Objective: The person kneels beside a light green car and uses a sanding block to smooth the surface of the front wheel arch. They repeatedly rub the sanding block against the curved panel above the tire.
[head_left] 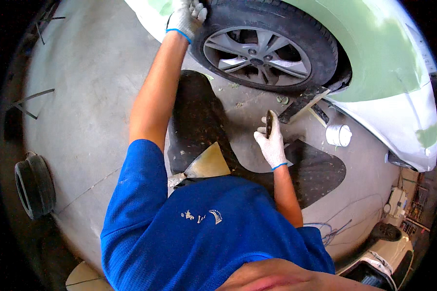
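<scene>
My left hand (pixel 186 20), in a white knit glove with a blue cuff, rests at the car's pale green and white bodywork beside the tyre (pixel 218 17). Its fingers are partly bent, and I see nothing held in them. Lower and to the right, my right hand (pixel 274 145) wears a matching glove. It is closed around a dark, narrow oblong block (pixel 269 124), seen nearly edge-on. The silver alloy wheel (pixel 257 60) lies beyond both hands. Across my dark trousers sits a flat yellowish wedge-shaped sheet (pixel 210 162).
A white tub (pixel 338 135) stands on the floor under the green-patched car panel (pixel 383 68). Beside it lie dark and pale strips (pixel 303 106) and small green rings (pixel 282 100). A loose tyre (pixel 35 186) is at the far left; a thin hose (pixel 332 230) coils at lower right.
</scene>
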A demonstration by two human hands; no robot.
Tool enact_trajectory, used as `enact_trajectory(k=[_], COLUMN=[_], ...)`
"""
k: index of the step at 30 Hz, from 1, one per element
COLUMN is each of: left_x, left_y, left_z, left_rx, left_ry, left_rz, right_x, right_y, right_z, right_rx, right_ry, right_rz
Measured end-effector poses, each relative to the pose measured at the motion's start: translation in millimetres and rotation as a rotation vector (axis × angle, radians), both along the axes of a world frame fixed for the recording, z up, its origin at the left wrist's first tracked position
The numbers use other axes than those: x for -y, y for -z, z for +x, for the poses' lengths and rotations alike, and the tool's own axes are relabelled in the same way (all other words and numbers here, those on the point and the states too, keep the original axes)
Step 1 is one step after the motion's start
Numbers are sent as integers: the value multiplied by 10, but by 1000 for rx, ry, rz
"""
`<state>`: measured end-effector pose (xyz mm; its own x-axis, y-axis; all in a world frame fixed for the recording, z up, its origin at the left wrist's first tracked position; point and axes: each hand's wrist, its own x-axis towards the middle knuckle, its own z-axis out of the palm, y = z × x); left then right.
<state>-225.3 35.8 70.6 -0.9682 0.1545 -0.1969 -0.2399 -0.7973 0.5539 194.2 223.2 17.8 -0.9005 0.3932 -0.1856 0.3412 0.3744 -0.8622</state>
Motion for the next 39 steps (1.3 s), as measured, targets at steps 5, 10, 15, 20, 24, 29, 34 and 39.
enact_trajectory(k=[5,10,15,20,24,29,34,39], left_x=[74,86,5,-397,-542,-101,-97,-156], left_y=[-12,-200,-561,-221,-21,-339,-399,-418], left_z=[21,38,359,812,1151,827,777,790], left_rx=[-99,-329,-512,-691,-706,-522,-451,-498], left_ry=[-107,-359,-784,-847,-322,-279,-163,23], left_rz=[-107,-516,-1205,-1615,-1560,-1210,-1061,-830], right_x=[-36,-7,95,84,118,394,622,719], right_y=[15,51,-9,-108,-462,-1338,-1636,-1797], right_z=[13,123,64,-354,-969,-1612,-2084,-2384], right_rx=[-56,57,198,158,54,-161,-221,-292], right_ry=[0,31,-74,-58,-118,-177,-239,-297], right_rz=[-15,22,38,127,341,243,306,271])
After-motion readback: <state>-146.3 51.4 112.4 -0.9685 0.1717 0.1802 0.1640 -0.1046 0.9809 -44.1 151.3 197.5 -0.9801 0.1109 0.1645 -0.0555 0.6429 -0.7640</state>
